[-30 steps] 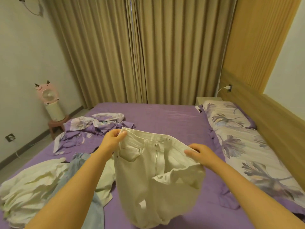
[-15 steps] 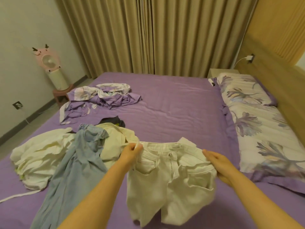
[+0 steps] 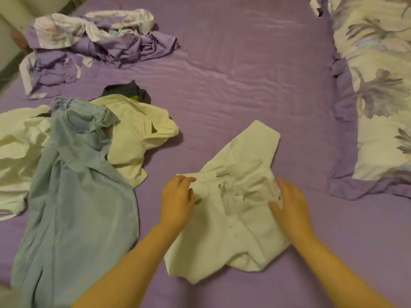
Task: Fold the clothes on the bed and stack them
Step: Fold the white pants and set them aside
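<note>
We see one pair of white trousers (image 3: 231, 210) lying rumpled on the purple bed sheet (image 3: 233, 85), near the lower middle of the bed, with the waistband turned toward the far side and one folded flap of white cloth sticking up beyond it. Two bare hands rest on this garment. The left hand (image 3: 176, 202) lies at the left end of the waistband, fingers curled and pinching the band's edge. The right hand (image 3: 290, 204) lies on the right side of the trousers, fingers spread and flat on the cloth, gripping nothing that we can make out.

To the left, well apart from the trousers, we count a loose heap of four more garments: one pair of light blue jeans (image 3: 73, 196) stretched lengthwise over the others, one pale yellow shirt (image 3: 138, 138) beside the jeans' waistband, one cream garment (image 3: 20, 150) crumpled at the left edge, and one dark piece (image 3: 131, 91) peeking out behind the yellow shirt. None of them is folded.

Farther off, at the upper left, lies one bunched purple and floral cover (image 3: 93, 41). Along the right side we see one floral pillow (image 3: 378, 92) with a purple border; whether it is a single long pillow or two we cannot tell.
</note>
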Demonstrator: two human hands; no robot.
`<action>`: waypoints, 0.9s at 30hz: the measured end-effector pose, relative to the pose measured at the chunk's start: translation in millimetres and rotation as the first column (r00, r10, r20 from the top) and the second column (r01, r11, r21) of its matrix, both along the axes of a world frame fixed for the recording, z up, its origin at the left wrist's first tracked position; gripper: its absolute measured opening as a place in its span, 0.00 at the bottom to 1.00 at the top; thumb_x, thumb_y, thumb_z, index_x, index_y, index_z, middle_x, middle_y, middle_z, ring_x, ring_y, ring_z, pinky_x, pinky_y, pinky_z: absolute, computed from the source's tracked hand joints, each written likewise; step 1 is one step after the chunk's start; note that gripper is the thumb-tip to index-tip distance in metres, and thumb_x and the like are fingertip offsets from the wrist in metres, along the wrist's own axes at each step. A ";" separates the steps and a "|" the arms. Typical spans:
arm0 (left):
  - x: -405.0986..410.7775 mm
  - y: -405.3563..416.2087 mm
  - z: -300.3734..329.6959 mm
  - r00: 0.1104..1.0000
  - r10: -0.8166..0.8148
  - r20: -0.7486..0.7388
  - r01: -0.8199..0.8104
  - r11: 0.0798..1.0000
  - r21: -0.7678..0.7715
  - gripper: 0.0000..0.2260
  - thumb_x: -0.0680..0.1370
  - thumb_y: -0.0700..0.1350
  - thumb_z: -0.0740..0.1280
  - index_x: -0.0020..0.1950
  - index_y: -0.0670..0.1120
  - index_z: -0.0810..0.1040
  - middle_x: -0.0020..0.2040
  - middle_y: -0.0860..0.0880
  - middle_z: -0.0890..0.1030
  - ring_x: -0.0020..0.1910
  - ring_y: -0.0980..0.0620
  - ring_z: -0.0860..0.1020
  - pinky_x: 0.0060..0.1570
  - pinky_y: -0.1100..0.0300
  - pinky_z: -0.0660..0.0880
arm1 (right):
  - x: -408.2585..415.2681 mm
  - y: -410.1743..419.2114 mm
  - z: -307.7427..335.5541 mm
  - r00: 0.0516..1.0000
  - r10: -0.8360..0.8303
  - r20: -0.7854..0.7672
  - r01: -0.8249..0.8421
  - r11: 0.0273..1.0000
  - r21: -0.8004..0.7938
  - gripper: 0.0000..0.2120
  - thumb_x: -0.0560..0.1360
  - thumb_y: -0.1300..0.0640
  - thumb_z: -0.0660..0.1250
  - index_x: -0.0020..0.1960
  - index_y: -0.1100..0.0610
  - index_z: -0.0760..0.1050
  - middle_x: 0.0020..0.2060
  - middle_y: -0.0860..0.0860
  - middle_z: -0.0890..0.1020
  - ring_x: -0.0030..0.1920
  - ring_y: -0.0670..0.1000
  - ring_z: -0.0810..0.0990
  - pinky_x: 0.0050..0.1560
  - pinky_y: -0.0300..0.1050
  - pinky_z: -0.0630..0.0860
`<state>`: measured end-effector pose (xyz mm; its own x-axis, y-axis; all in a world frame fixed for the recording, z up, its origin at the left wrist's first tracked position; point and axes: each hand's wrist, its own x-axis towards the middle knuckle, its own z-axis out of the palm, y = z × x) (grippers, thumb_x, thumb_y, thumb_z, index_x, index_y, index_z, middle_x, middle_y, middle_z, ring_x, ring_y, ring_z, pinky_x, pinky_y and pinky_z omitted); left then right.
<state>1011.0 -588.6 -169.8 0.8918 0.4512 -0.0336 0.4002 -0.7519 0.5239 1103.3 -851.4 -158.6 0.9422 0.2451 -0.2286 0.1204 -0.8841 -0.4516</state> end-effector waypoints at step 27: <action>17.8 -66.3 -112.1 0.896 -0.436 -0.082 0.433 0.900 -0.048 0.03 0.69 0.51 0.69 0.39 0.56 0.83 0.39 0.56 0.80 0.43 0.50 0.76 0.42 0.56 0.61 | -25.6 36.4 -105.7 0.987 0.006 -0.163 0.048 0.946 0.321 0.08 0.76 0.60 0.66 0.54 0.59 0.80 0.60 0.48 0.74 0.62 0.47 0.70 0.59 0.23 0.58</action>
